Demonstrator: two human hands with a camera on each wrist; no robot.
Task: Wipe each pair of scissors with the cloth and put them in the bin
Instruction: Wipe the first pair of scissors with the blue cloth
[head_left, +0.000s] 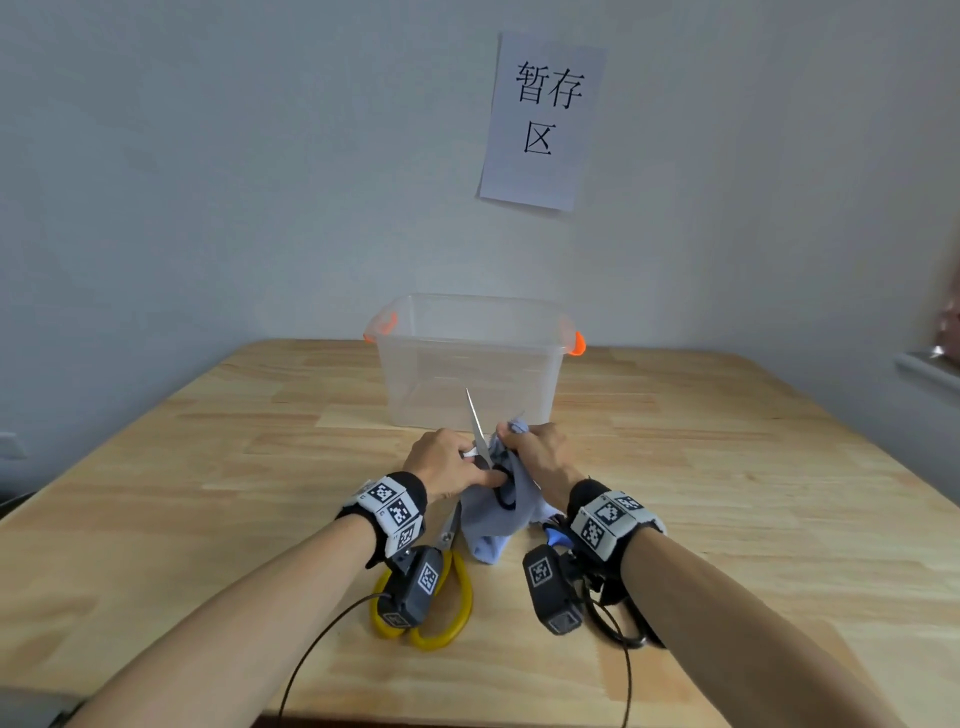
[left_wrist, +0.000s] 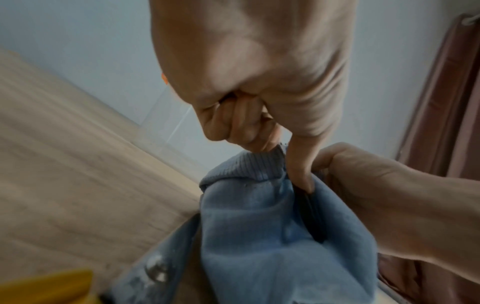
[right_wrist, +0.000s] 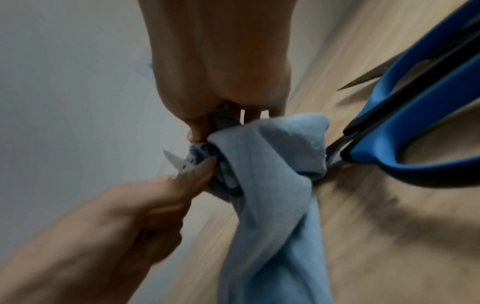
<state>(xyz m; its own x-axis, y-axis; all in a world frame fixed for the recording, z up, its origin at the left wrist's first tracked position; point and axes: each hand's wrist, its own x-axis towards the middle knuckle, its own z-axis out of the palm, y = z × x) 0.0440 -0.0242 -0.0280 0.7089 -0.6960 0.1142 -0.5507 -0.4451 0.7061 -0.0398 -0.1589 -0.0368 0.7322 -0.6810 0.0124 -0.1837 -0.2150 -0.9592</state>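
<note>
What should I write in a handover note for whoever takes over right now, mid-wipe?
Left hand: grips the black-handled steel scissors, blade pointing up and away.
Right hand: holds the light blue cloth bunched round those scissors, wiping.
Clear plastic bin with orange latches: at the far side of the wooden table; nothing visible inside.
Yellow-handled scissors lie under the left wrist; blue-handled scissors lie under the right wrist.
Done: no pair binned yet.
Left: finish this wipe, bin the pair, then wipe and bin the other two.
</note>
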